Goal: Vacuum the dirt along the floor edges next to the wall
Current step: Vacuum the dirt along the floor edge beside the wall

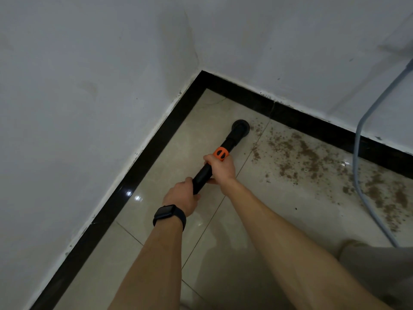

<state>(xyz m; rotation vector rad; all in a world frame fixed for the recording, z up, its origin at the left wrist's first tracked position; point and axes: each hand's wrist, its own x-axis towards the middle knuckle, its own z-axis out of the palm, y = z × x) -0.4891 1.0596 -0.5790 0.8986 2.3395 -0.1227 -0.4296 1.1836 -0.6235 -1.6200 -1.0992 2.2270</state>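
Hands, left hand [181, 198] and right hand [221, 166], clenched round wand [203, 174], nozzle [240, 127] beside dirt [308, 153] near skirting [312, 122].

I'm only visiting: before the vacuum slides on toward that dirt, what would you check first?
1. Grip: left hand and right hand both curl round the black wand: ok.
2. Nozzle down on the tile: looks so, ok.
3. Edge clean: brown dirt is scattered right of the nozzle, along the black skirting: not ok.
4. Path free: a grey cable hangs down across the dirt: not ok.
5. Suction running: cannot tell.
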